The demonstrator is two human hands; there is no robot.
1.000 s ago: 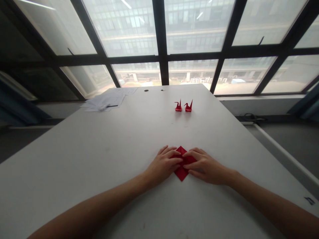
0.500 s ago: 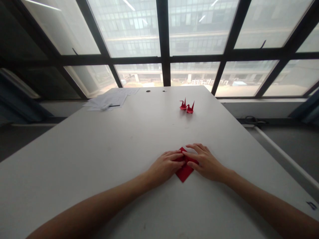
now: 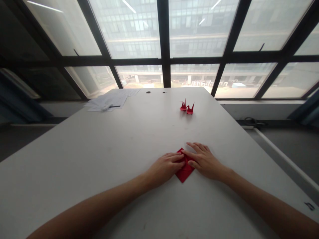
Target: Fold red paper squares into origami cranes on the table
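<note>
A folded red paper [image 3: 183,173] lies flat on the white table [image 3: 99,159] near its front middle. My left hand [image 3: 164,167] rests on the paper's left side with fingers curled and pressing down on it. My right hand [image 3: 203,161] lies on the paper's right side, fingers stretched out, fingertips pressing the fold. The two hands meet over the paper and hide most of it. Farther back stand two small red paper cranes [image 3: 186,107], side by side and touching.
A loose pile of white sheets with a dark pen [image 3: 107,101] lies at the table's far left corner. Two small dark holes [image 3: 148,92] sit near the far edge. Large dark-framed windows stand behind the table. A cable runs along the floor at right.
My right hand has slid up and to the right across the paper, its fingers spreading flatter. My left hand stays pressing. The view shifted slightly, so the cranes appear closer together.
</note>
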